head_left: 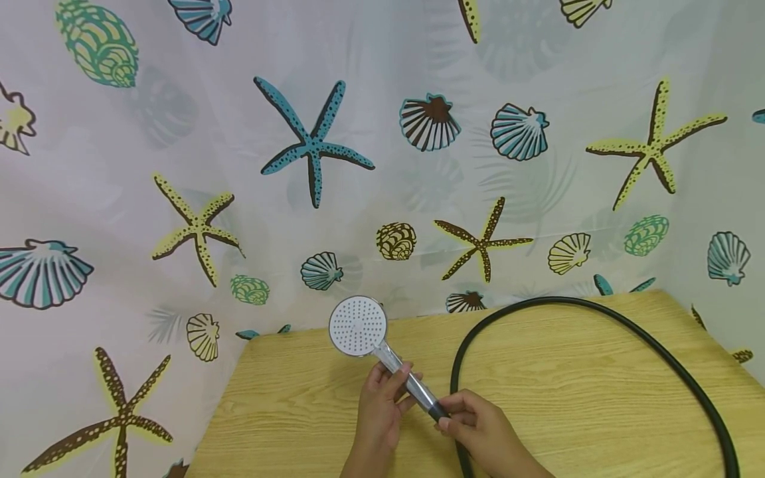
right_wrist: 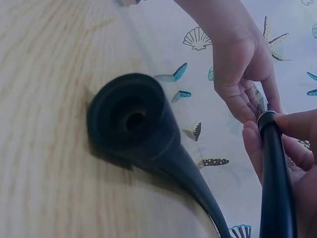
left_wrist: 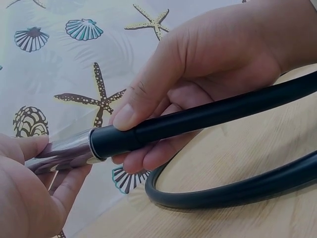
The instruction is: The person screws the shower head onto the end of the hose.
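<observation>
A chrome shower head [head_left: 357, 326] with a round white spray face is held up over the table, its handle [head_left: 412, 385] slanting down to the right. Fingers and thumb of my left hand [head_left: 382, 405] grip the handle midway. My right hand [head_left: 481, 428] pinches the black hose collar [left_wrist: 111, 141] at the handle's lower end, thumb on top and fingers beneath. In the left wrist view the collar sits against the handle's metal rim, in line with it. The black hose [head_left: 574, 301] runs back from there and loops over the table.
The hose's other end, a wide hollow black connector [right_wrist: 131, 116], lies on the wood-grain table [head_left: 287, 398] in the right wrist view. Behind and beside the table hangs a white curtain [head_left: 382, 172] printed with starfish and shells.
</observation>
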`<state>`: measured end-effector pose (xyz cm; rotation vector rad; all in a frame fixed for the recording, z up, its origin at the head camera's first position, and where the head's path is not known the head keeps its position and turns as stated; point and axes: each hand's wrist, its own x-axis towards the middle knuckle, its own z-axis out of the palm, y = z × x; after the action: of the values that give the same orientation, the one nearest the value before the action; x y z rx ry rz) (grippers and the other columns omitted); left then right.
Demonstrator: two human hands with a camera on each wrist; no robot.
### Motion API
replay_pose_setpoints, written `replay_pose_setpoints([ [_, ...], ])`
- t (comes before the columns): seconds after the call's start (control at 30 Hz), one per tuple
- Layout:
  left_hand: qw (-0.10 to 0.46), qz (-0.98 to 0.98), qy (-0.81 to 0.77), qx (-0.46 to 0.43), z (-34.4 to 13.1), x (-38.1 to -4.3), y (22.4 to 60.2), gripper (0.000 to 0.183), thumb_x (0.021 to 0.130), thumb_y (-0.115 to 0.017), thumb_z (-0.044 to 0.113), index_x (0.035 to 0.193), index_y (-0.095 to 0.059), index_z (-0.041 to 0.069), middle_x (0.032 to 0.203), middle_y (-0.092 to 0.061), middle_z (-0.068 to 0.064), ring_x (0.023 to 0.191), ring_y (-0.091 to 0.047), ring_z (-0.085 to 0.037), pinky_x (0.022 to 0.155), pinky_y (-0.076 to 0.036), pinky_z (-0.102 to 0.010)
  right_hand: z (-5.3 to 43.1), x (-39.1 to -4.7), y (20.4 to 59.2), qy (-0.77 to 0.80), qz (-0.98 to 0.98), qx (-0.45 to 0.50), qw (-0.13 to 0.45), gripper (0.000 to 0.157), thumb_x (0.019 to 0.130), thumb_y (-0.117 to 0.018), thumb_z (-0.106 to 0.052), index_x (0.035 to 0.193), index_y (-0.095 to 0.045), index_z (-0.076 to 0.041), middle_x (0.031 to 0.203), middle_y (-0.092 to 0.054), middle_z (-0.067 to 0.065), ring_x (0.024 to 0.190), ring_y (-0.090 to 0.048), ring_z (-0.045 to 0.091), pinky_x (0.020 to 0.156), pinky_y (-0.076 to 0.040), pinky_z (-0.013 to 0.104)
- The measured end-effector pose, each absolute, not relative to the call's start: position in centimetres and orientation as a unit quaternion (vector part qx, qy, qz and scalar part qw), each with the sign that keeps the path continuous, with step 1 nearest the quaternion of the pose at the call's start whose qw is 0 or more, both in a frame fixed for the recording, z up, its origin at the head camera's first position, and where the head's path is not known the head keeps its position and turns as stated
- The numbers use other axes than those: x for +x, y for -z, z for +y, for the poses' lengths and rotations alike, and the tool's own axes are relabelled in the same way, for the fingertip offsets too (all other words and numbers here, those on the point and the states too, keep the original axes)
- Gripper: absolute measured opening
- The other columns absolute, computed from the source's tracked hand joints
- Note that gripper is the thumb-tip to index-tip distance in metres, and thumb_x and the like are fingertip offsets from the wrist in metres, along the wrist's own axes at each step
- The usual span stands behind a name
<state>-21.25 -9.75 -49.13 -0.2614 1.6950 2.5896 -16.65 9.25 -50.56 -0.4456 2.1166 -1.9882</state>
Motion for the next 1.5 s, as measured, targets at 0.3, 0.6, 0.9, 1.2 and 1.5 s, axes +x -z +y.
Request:
replay_pose_setpoints([
  [0.3,0.025,0.542,-0.838,-0.063,-9.92,-21.14,49.22,0.045,0.097,-0.068,0.02,0.135,-0.05,0.007,0.112,-0.071,0.003,0.099,-0.072,-0.017,0.088,-0.063,-0.036,9.28,-16.77,50.53,0.692,0.7,-0.138,0.113,0.039,0.098,-0.067,-0.02,0.128,-0.057,0.003,0.121,-0.066,0.017,0.103,-0.072,0.024,0.089,-0.062,0.027],
  [0.6,0.027,0.539,-0.84,-0.055,-9.93,-21.17,49.24,0.044,0.097,-0.068,0.021,0.134,-0.05,0.008,0.11,-0.071,0.004,0.099,-0.073,-0.017,0.088,-0.063,-0.037,9.37,-17.15,50.74,0.721,0.668,-0.126,0.137,0.039,0.097,-0.066,-0.013,0.128,-0.056,0.007,0.118,-0.067,0.021,0.103,-0.072,0.027,0.089,-0.062,0.027],
  [0.9,0.032,0.53,-0.847,-0.04,-9.98,-21.32,49.14,0.046,0.098,-0.067,0.021,0.137,-0.049,0.005,0.112,-0.071,0.002,0.1,-0.072,-0.017,0.09,-0.063,-0.038,9.61,-17.17,50.55,0.741,0.642,-0.119,0.157,0.042,0.096,-0.068,-0.015,0.128,-0.056,0.009,0.111,-0.071,0.014,0.099,-0.073,0.022,0.09,-0.062,0.029],
  [1.2,0.029,0.533,-0.845,-0.036,-10.1,-21.33,49.14,0.049,0.098,-0.067,0.021,0.139,-0.047,0.004,0.115,-0.072,0.001,0.102,-0.073,-0.017,0.09,-0.063,-0.038,9.67,-17.29,50.4,0.749,0.629,-0.109,0.175,0.044,0.096,-0.068,-0.016,0.128,-0.056,0.01,0.107,-0.073,0.009,0.097,-0.074,0.019,0.09,-0.062,0.029],
  [1.5,0.024,0.546,-0.836,-0.048,-10.12,-21.33,49.04,0.05,0.095,-0.071,0.023,0.138,-0.051,0.006,0.119,-0.074,-0.002,0.102,-0.074,-0.019,0.087,-0.064,-0.036,9.46,-17.23,50.11,0.711,0.676,-0.113,0.158,0.045,0.095,-0.07,-0.022,0.129,-0.056,0.004,0.116,-0.068,0.014,0.102,-0.071,0.025,0.089,-0.062,0.03],
])
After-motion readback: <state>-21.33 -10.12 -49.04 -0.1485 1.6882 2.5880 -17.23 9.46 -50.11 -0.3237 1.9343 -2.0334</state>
